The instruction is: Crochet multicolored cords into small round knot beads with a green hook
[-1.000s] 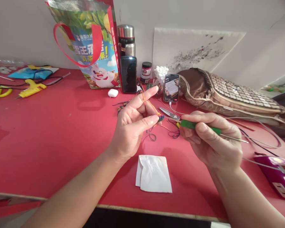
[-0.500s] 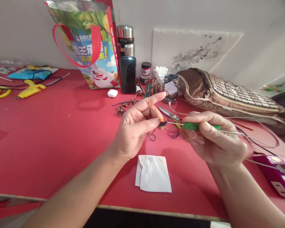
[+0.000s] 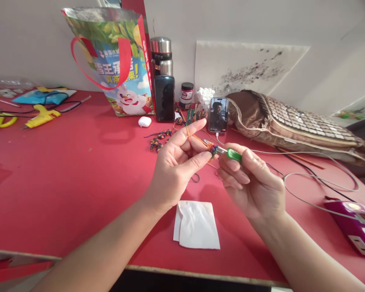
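Note:
Between the thumb and fingers of my left hand (image 3: 176,168) is a small multicoloured piece of crochet (image 3: 213,149). Orange yarn (image 3: 188,132) loops over its raised index finger. My right hand (image 3: 255,178) is closed around the green handle of a crochet hook (image 3: 234,155). The hook's thin metal end reaches the crochet piece, and its tip is hard to make out there. Behind the fingers lie scissors (image 3: 207,142), partly hidden. A loose dark loop of yarn (image 3: 196,177) hangs or lies below my left hand; I cannot tell which.
A folded white tissue (image 3: 197,225) lies in front of my hands. Two phones (image 3: 164,98), a knotted yarn strand (image 3: 155,144), an earbud case (image 3: 144,121) and a printed bag (image 3: 130,97) stand or lie behind. Right are a sequined bag (image 3: 310,121), cables and a purple power strip (image 3: 349,227); left, a yellow glue gun (image 3: 42,116).
My right hand has moved left and turned, bringing the green handle close to the crochet piece. The lit phone's picture has changed from a pale sheet to a person.

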A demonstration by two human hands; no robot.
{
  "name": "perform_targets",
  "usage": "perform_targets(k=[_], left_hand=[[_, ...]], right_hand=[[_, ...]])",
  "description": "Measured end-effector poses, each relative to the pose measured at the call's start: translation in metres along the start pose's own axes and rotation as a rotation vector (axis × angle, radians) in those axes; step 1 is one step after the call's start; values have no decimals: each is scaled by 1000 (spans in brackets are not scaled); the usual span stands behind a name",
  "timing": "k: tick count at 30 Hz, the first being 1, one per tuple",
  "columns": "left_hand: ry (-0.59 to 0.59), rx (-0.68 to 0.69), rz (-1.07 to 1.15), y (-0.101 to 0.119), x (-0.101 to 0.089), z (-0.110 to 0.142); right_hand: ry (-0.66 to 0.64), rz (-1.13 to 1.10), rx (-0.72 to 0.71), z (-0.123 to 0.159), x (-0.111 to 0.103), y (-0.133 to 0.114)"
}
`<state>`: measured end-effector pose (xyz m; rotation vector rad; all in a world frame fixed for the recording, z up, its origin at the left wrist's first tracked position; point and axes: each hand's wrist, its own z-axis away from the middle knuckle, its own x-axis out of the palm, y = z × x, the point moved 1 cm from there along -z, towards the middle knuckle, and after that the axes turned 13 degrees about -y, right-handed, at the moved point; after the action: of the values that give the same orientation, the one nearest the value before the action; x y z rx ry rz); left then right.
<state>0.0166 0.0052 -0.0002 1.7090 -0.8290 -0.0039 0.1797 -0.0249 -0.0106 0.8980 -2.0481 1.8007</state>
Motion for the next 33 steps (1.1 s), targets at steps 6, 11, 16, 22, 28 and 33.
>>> perform_targets(k=[6, 11, 16, 22, 28, 33], left_hand=[[59, 4, -82, -2, 0, 1], [115, 10, -67, -1, -2, -1], [154, -28, -47, -1, -3, -1], [206, -69, -107, 2, 2, 2], [194, -13, -121, 5, 9, 5], [133, -29, -151, 5, 13, 8]], right_hand=[[-22, -5, 0, 0, 0, 3], [-31, -36, -9, -1, 0, 3], [3, 3, -42, 0, 1, 4], [15, 165, -148, 5, 4, 8], [24, 232, -196, 6, 2, 11], [32, 318, -229, 7, -1, 11]])
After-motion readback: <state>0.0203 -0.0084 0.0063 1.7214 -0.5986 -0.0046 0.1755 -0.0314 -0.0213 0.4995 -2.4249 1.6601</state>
